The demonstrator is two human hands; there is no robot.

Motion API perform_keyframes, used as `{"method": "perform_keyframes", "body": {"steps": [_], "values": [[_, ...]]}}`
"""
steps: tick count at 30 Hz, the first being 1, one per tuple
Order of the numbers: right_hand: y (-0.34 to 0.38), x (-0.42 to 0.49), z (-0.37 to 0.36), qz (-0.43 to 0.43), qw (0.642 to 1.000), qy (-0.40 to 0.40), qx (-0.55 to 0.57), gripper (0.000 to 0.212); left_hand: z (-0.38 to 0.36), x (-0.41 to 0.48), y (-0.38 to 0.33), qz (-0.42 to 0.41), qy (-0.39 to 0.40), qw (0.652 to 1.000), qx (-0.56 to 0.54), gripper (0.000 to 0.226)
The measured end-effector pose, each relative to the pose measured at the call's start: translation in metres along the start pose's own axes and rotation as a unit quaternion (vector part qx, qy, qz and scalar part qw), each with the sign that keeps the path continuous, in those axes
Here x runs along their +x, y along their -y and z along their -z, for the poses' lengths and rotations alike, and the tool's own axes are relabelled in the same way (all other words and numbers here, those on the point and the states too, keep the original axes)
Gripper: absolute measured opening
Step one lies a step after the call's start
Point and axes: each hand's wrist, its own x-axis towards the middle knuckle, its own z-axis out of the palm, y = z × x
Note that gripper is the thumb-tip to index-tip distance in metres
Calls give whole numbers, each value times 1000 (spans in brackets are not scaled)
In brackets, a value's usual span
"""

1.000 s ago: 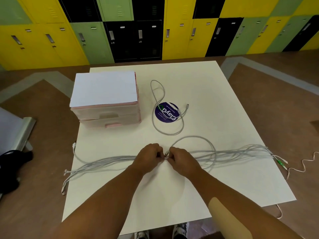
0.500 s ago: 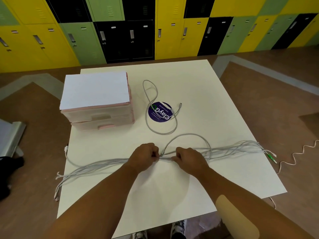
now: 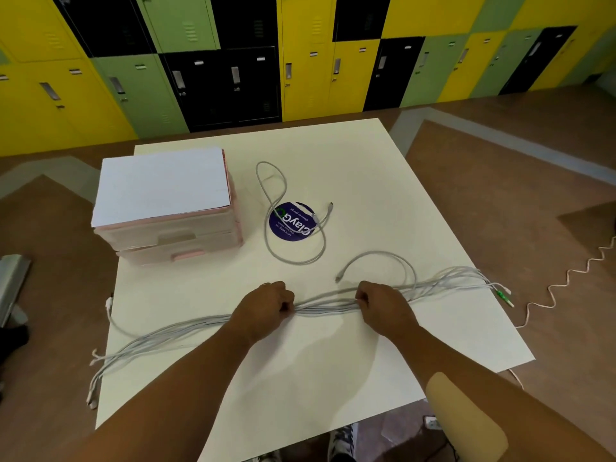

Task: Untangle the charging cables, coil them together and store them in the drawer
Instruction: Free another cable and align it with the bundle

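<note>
A long bundle of grey charging cables [image 3: 325,306] lies straightened across the near half of the white table [image 3: 383,195], its ends hanging over the left and right edges. My left hand [image 3: 266,308] grips the bundle near its middle. My right hand [image 3: 383,303] grips it a short way to the right. One cable loops up behind my right hand, its plug end [image 3: 337,279] lying free on the table. Another grey cable [image 3: 293,228] lies loose further back, across a round blue sticker. The pink drawer unit [image 3: 166,211] stands at the back left, both drawers closed.
A round blue sticker [image 3: 292,221] is on the table centre. A thin pale cord [image 3: 566,278] wriggles over the floor at the right. Coloured lockers [image 3: 233,61] line the far wall. A metal object [image 3: 13,278] and something black stand on the floor at the left.
My hands have slid apart along the bundle, leaving a stretch of cables taut between them. The looped cable's plug end now lies free on the table.
</note>
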Motion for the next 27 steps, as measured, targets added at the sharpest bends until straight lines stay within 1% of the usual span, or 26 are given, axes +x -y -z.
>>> {"method": "perform_keyframes", "body": {"steps": [3,5,7,11,13,18,21,24,27], "values": [[0,2,-2,6,1000,-9,-7,8,6,5,-12,-60,20,987,146,13],[0,0,-3,16,1000,-13,-15,8,9,12,-26,-89,35,976,195,19],[1,-1,-4,24,999,-18,-17,9,7,21,-44,-88,37,980,173,24],[0,-1,-5,31,999,-25,-17,9,-12,41,-75,-104,-3,990,90,27],[1,-1,-6,33,999,-25,-17,10,-23,49,-84,-87,-17,994,59,28],[-6,-2,-7,40,999,-35,7,12,-48,52,-93,-33,-26,998,-39,21],[-8,-2,-4,53,998,-11,15,12,-50,51,-90,0,-38,995,-89,11],[-14,0,4,44,998,17,40,11,-46,56,-90,19,-19,994,-104,3],[-27,-1,9,25,999,22,38,16,-42,57,-94,25,1,996,-87,5]]}}
